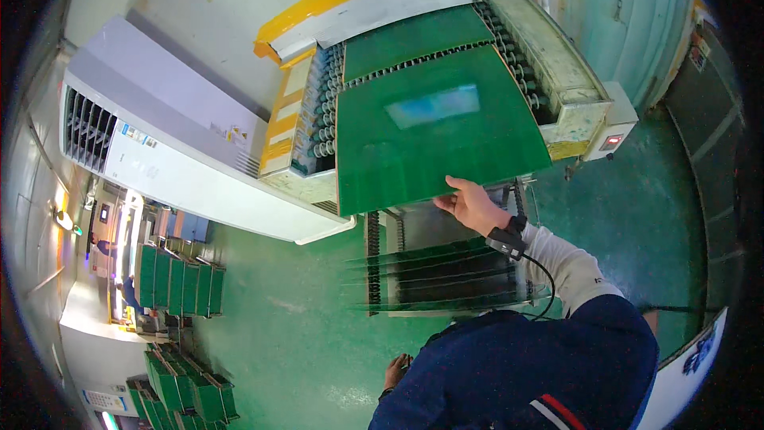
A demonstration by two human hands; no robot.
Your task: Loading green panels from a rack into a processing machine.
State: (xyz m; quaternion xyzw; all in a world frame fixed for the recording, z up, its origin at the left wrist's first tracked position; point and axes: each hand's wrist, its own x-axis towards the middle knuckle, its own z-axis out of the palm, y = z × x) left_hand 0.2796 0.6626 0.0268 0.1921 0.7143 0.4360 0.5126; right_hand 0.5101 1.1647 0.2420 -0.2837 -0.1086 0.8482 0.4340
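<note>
The glossy green rectangular panel (pixel 438 139) is located at the near end of the roller conveyor (pixel 545 40), its near edge projecting beyond the machine and above the slotted rack (pixel 373 263). The operator's right hand (pixel 465 203) grasps that near edge, right of its middle, thumb uppermost. The left hand (pixel 395 371) hangs low, away from the panel; from here I cannot tell whether it holds anything. Handling: the panel looks thin, stiff and flat, probably moderate in weight but awkward because of its breadth. The face mirrors light and is likely slippery; treat the surface and corners as easily scratched or chipped. Grip by the edges only. With 1 hand, the free side may sag or swing; 2 hands on opposite side edges should give better balance and keep fingers off the face.
</note>
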